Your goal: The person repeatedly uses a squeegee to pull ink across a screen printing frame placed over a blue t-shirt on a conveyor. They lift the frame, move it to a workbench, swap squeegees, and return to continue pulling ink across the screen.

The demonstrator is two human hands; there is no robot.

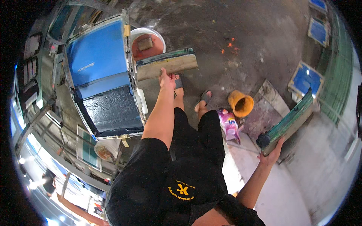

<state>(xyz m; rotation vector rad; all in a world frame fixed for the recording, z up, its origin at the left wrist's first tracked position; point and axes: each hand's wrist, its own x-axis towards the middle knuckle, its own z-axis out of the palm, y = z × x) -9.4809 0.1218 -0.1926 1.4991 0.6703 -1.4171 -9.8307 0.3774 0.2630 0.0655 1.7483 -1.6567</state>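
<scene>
My left hand (166, 77) grips a wooden-handled squeegee (177, 64) with a dark green blade, held crosswise beside the blue screen frame. My right hand (272, 152) grips a second squeegee (286, 124), also with a green blade and with a dark blob at its near end, angled up and away on my right. The large screen (94, 52) on my left has a glossy black ink layer (107, 111) over its near section. Just past the left squeegee is a white bucket (163, 43) with red-brown contents and a block in it.
An orange container (235, 101) lies on the dark floor (256, 45) near my feet, beside a pink plastic bag (229, 124) and a pale board (269, 94). Blue screens (303, 79) stand along the right. Metal racks (52, 75) with more frames line the left.
</scene>
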